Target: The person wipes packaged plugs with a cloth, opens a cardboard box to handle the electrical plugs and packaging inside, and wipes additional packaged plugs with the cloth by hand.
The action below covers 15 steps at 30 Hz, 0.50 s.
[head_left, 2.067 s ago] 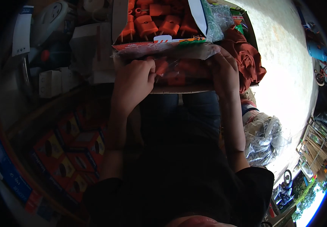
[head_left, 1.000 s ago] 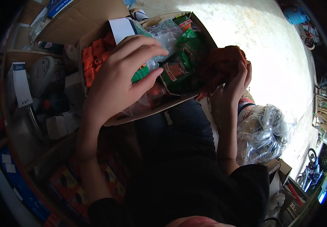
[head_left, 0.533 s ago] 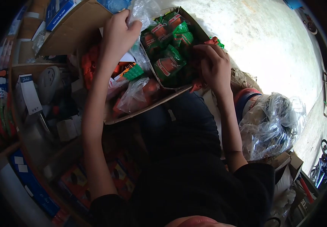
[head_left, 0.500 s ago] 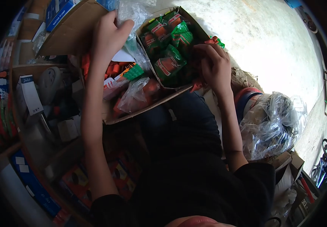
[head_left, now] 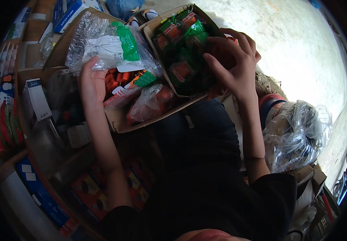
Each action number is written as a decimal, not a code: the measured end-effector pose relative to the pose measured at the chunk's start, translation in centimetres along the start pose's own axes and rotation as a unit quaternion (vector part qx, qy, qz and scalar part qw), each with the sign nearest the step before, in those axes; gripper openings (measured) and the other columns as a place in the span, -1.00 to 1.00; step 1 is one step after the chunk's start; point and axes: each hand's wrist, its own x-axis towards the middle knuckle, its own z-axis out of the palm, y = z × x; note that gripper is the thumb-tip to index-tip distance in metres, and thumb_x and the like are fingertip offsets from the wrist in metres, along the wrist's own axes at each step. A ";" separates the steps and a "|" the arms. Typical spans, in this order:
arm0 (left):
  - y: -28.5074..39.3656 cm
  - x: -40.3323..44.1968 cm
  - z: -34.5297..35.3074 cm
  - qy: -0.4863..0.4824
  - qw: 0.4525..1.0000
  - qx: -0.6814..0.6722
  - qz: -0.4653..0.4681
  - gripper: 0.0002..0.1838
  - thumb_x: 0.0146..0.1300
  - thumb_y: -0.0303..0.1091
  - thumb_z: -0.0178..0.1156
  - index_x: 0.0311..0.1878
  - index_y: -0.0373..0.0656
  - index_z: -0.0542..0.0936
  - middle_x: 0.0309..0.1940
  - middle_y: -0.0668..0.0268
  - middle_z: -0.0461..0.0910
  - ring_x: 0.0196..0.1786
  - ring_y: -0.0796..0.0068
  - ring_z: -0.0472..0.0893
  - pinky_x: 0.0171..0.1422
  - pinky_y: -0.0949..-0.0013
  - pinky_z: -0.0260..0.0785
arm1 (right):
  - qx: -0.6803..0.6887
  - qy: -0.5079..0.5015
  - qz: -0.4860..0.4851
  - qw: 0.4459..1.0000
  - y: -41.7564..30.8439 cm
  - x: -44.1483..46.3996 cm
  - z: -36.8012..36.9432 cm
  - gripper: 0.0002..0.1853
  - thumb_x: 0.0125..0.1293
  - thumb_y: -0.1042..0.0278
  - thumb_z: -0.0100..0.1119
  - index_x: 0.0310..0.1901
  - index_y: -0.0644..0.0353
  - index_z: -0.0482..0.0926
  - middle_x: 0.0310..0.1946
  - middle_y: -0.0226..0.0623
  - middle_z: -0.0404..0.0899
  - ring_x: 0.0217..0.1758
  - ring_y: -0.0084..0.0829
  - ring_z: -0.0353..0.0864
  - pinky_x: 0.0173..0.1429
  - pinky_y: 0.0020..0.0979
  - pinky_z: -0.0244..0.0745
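Note:
My left hand point(head_left: 92, 83) has its fingers closed at the lower edge of a clear plastic bag point(head_left: 103, 47) with a white label and a green printed strip. Beneath that bag, a cardboard box point(head_left: 141, 126) holds red pieces and a second clear bag point(head_left: 146, 106) with red contents. A smaller carton point(head_left: 169, 87) with several green-and-red packets point(head_left: 181, 71) sits at its right. Over the carton's right side, my right hand point(head_left: 239, 64) is open, thumb and fingers apart and curved. Something dark red lies in shadow below them, its kind unclear.
A blue box marked "WATER PUMP" point(head_left: 67, 14) stands at upper left, near a blue plastic bag point(head_left: 124, 8). Shelves with boxes line the left. To the right is a plastic-wrapped bundle point(head_left: 298, 134). Bright concrete floor point(head_left: 298, 52) lies beyond.
My left hand has moved left and down, and the clear bag now lies spread with its label showing. My right hand has shifted slightly right and up, its fingers opening wider.

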 end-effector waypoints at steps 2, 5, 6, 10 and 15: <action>-0.1 0.0 0.2 -0.001 1.000 -0.001 0.001 -0.60 0.08 -0.43 0.04 0.02 -0.34 0.30 -0.02 0.14 0.38 0.04 0.27 0.40 0.15 0.18 0.22 | 0.036 0.019 0.014 0.999 -0.1 1.1 1.0 -0.68 -0.13 0.14 0.25 -0.29 0.04 0.57 -0.17 -0.38 0.44 -0.02 -0.32 0.29 0.05 -0.31 0.05; -0.1 -0.1 1.1 -0.017 1.000 -0.015 -0.005 -0.53 0.14 -0.32 0.00 0.08 -0.36 0.22 0.06 0.07 0.30 0.13 0.21 0.31 0.21 0.13 0.15 | 0.097 0.023 -0.049 0.994 -1.2 3.5 2.3 -0.59 -0.13 0.24 0.31 -0.20 0.20 0.53 -0.19 -0.20 0.47 -0.16 -0.32 0.48 -0.08 -0.42 0.38; 0.0 -0.4 1.5 -0.015 1.000 -0.014 -0.008 -0.53 0.14 -0.32 0.00 0.08 -0.36 0.22 0.06 0.07 0.30 0.13 0.21 0.31 0.21 0.13 0.15 | 0.124 -0.016 -0.042 0.991 -2.4 4.4 2.5 -0.47 -0.19 0.19 0.34 -0.12 0.21 0.47 -0.17 -0.16 0.45 -0.14 -0.27 0.47 -0.05 -0.40 0.38; 0.2 -0.6 2.9 -0.244 0.967 -0.076 0.008 -0.42 0.24 -0.09 -0.19 0.16 -0.39 0.10 0.17 0.03 0.15 0.25 0.19 0.16 0.33 0.12 -0.09 | 0.242 -0.100 -0.030 0.965 -5.5 4.8 7.4 0.04 -0.38 -0.03 0.40 0.12 0.42 0.12 -0.06 0.14 0.30 -0.05 0.06 0.39 -0.01 -0.23 0.36; -1.1 0.1 5.4 -0.106 0.860 0.485 0.122 -0.32 0.09 0.10 0.02 0.03 -0.38 0.24 0.01 -0.02 0.22 0.11 0.20 0.24 0.20 0.29 0.04 | 0.350 -0.086 0.070 0.930 -4.3 4.3 10.7 -0.80 -0.01 0.40 0.09 -0.32 0.30 0.48 -0.59 -0.02 0.48 -0.44 -0.08 0.53 -0.33 -0.31 0.42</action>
